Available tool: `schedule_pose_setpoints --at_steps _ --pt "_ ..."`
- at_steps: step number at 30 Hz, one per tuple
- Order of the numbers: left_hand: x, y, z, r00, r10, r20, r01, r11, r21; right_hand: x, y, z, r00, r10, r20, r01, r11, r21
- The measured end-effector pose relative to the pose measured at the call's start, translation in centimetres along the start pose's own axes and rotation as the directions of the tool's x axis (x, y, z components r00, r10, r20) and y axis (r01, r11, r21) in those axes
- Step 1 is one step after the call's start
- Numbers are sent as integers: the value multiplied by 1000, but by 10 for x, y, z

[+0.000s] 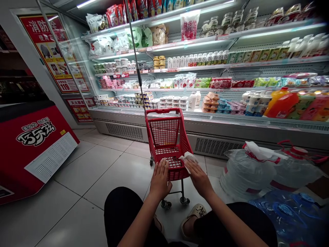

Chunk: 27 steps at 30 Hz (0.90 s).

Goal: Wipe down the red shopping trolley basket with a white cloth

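Note:
A small red plastic shopping cart [185, 139] stands in front of me on dark casters, its mesh basket tapering towards my knees. My left hand [159, 178] rests on the near left edge of the basket, fingers stretched out flat and holding nothing. On the near right rim, my right hand [197, 176] presses a crumpled white cloth or tissue [190, 157] against the plastic. Part of that white piece is hidden under the fingers. A thin dark pole [138, 73] rises from the cart's far left corner.
Behind the cart runs an open chiller [123, 127] stocked with yogurts, bottles and juices. At right stand wrapped large water bottles [246, 171] and blue-tinted bottles [285, 209]. A red freezer [59, 144] is at left on the tiled floor [102, 178].

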<state>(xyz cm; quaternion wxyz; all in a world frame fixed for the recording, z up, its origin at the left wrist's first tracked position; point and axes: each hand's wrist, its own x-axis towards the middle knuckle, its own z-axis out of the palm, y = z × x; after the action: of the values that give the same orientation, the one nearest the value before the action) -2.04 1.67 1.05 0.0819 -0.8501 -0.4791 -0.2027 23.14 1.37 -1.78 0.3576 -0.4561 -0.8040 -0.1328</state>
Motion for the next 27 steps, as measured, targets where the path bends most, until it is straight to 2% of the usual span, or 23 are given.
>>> schedule_pose_setpoints --at_steps 4,6,11,16,19,21,23,27 --pt "0 -2 1 1000 -10 0 10 1000 3 3 -46 13 997 -65 43 64 997 32" --pt "-2 -5 0 1000 -6 -4 6 1000 8 6 -56 14 993 -102 64 98 994 56" --pt "-3 -9 -2 1000 18 -17 -18 1000 18 20 -54 15 985 -143 92 136 988 77" --pt "2 -6 0 999 5 -53 -7 1000 -27 38 -68 43 994 -76 82 76 997 12" --pt "3 -7 1 998 -6 -59 4 999 -47 40 -76 54 993 -100 64 99 995 8" --pt "3 -9 1 999 2 -50 -4 999 -44 33 -69 50 987 -143 68 142 990 21" --pt "2 -9 0 999 17 -38 -19 999 -40 23 -52 38 982 -173 78 171 985 35" --pt "1 -5 -3 999 26 -44 -27 999 -39 4 0 8 996 -76 46 76 997 -2"
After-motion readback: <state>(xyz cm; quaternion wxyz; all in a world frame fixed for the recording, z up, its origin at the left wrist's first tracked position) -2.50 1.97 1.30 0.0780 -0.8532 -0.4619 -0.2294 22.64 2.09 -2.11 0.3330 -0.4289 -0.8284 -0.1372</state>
